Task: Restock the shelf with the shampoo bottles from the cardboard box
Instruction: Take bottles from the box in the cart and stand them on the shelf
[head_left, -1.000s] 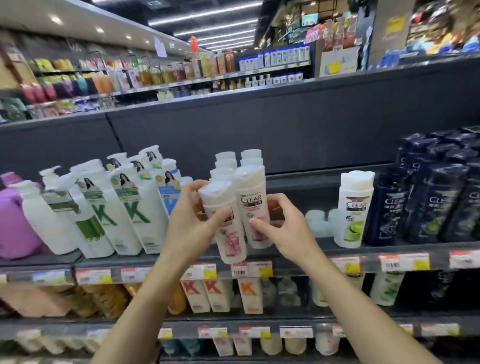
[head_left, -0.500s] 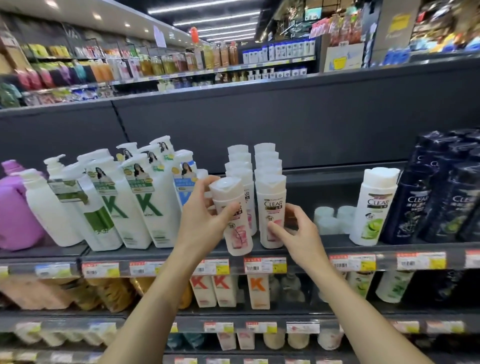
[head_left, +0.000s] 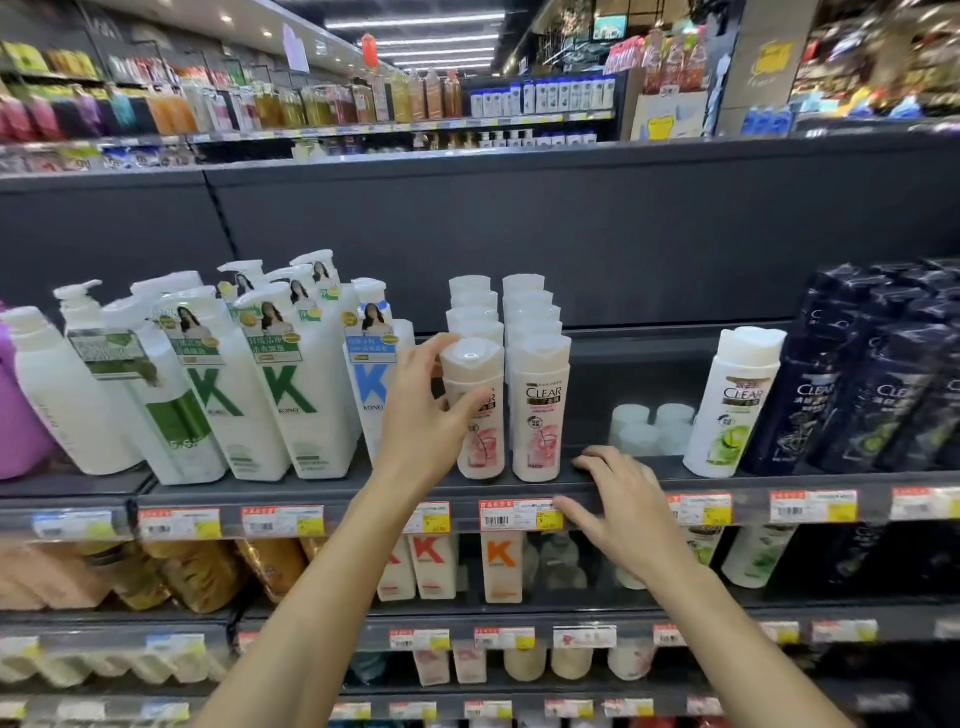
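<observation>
Currently the pink shampoo bottle (head_left: 475, 410) is gripped by the left hand (head_left: 423, 415), thumb on its front, fingers curled round the cap's left side. It is set upright on the shelf (head_left: 311, 493), cap up, long axis vertical, label facing out, heading the left of 2 rows beside a second pink bottle (head_left: 540, 408). The right hand (head_left: 618, 499) is laid on the shelf lip, fingers loosely spread, nothing held.

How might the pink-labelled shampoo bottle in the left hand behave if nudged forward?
The pink-labelled shampoo bottle is tall and narrow, so probably tips easily. Its plastic looks smooth, likely slippery. The left hand grips it near the shelf edge, so it could fall.
</observation>
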